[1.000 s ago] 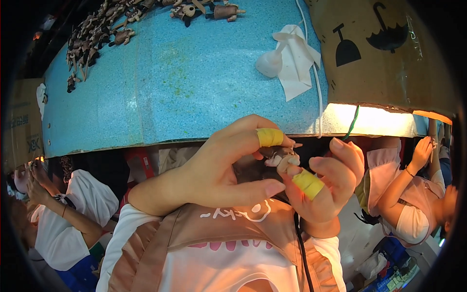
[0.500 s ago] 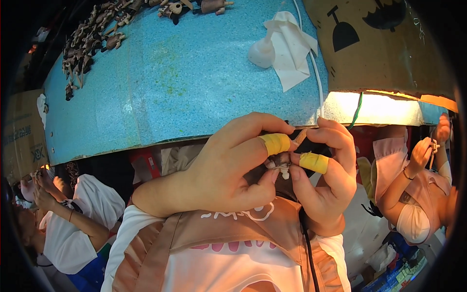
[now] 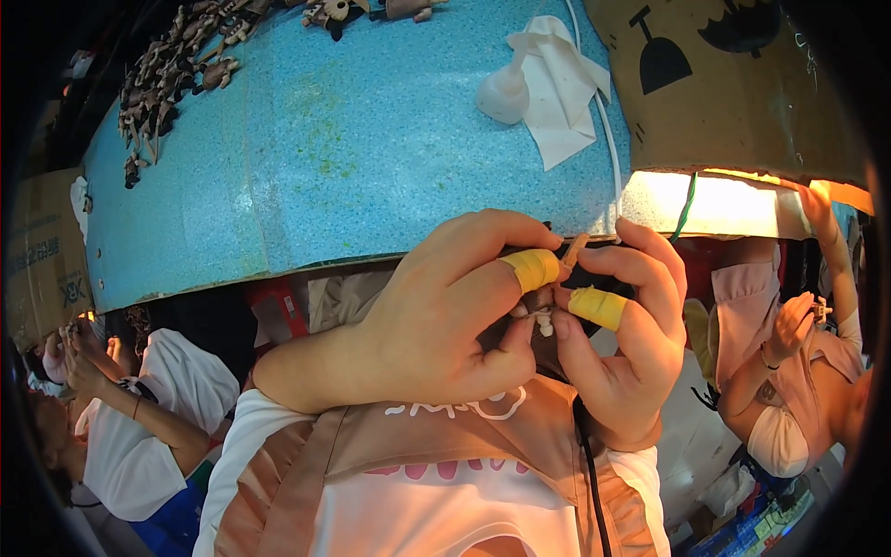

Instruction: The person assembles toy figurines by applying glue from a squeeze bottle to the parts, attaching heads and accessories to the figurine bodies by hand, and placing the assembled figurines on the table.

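Well, the bare left hand (image 3: 455, 320) and bare right hand (image 3: 631, 339) pinch a small brown-and-cream figurine (image 3: 545, 321) between narrow-set fingers (image 3: 599, 308), just off the blue speckled counter's (image 3: 306, 195) near edge — a slack or uneven grip could drop it

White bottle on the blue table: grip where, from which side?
Probably best by the rounded body of the white bottle, coming from the left: that part is widest, with bare blue table beside it, while the narrow end points toward the white sheet.
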Tool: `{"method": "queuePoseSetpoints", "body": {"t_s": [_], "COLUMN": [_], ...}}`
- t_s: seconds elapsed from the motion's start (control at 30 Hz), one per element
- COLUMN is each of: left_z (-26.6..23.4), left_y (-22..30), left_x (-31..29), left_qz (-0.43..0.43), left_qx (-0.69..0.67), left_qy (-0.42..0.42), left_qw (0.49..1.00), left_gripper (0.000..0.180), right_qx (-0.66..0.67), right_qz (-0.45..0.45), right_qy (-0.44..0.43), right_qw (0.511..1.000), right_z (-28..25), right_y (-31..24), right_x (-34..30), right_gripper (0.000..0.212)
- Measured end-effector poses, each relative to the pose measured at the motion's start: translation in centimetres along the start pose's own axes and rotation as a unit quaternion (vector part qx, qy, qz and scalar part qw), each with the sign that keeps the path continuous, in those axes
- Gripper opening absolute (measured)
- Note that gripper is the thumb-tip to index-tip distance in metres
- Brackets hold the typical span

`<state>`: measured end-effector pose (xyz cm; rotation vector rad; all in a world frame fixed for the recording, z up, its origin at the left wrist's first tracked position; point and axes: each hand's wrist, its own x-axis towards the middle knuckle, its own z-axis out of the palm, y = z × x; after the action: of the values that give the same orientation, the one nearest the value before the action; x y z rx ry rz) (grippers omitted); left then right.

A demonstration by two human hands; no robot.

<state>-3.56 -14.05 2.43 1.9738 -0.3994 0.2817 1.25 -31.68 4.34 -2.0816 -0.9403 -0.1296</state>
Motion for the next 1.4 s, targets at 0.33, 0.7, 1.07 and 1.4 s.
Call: {"method": "queuePoseSetpoints", "body": {"t_s": [0.33, 0.7, 1.07, 1.4], "left_z": [-0.3, 0.3, 0.3, 0.2], "left_y": [0.2, -0.2, 0.2, 0.2], "left_x": [-0.2, -0.6, -0.6, -0.8], "left_qz": [0.038, 0.092, 0.052, 0.03], "left_qx": [-0.007, 0.05, 0.039, 0.05], "left_qy": [0.012, 0.014, 0.008, -0.021], "left_qw": [0.999, 0.994, 0.998, 0.998], "left_gripper": [0.032, 0.035, 0.038, 0.037], "right_qx": [0.045, 0.002, -0.017, -0.036], "right_qz": [0.005, 0.012, 0.026, 0.025], "right_qy": [0.032, 0.037, -0.005, -0.039], "right_qw": [0.998, 0.999, 1.0, 0.998], "right_z": [0.3, 0.2, -0.1, -0.5], "right_y": [0.2, -0.3, -0.7, -0.8], "right_x": [-0.9, -1.6, -1.1, -0.9], "right_gripper": [0.026, 0.018, 0.017, 0.016]}}
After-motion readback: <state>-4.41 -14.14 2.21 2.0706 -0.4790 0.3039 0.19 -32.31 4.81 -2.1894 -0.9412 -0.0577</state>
